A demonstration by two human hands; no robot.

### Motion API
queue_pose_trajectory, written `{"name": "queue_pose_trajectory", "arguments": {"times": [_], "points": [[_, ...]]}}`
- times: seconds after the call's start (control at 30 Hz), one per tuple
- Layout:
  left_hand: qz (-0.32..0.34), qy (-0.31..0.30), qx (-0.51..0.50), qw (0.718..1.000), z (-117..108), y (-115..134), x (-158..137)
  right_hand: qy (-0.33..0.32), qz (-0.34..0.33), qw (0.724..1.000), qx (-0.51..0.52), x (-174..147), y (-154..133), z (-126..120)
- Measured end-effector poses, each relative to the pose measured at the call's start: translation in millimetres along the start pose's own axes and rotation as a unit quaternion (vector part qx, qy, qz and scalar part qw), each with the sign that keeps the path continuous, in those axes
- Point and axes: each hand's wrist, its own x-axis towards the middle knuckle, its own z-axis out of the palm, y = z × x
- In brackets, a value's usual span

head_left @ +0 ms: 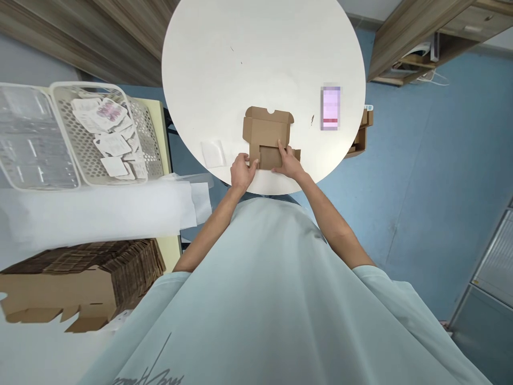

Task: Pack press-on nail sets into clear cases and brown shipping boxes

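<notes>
A brown cardboard box (267,131), partly folded with its lid panel and flaps spread out, lies near the front edge of the round white table. My left hand (242,172) grips its near left corner, with the thumb on the inner side of the cardboard. On the right, my right hand (289,163) has its fingers on the box, the index finger reaching over the middle and the thumb by the near edge. A small side flap sticks out past the right hand. To the left of the box rests a thin white translucent packet (213,154).
A pixelated phone-like object (330,108) lies on the right of the white table (264,53). At left stand a white basket (56,93) of packets, a bin of clear plastic (38,139), white sheets (100,211) and stacked flat cardboard boxes (132,272).
</notes>
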Motion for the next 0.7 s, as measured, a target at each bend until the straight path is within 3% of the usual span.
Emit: {"name": "queue_pose_trajectory", "arguments": {"times": [0.23, 0.5, 0.63, 0.7], "points": [[-0.028, -0.039, 0.061, 0.997, -1, -7, 16, -0.018, 0.010, 1.000, -0.013, -3, -4, -4], [-0.036, -0.049, 0.147, 0.987, 8, 2, 30, -0.006, 0.006, 1.000, -0.021, -10, -12, -9], [-0.038, -0.061, 0.130, 0.989, 8, 4, 33, 0.118, -0.001, 0.992, 0.031, -32, 3, -11], [-0.040, -0.066, 0.134, 0.988, 7, 4, 32, 0.203, 0.046, 0.977, 0.049, -43, 18, -11]]}}
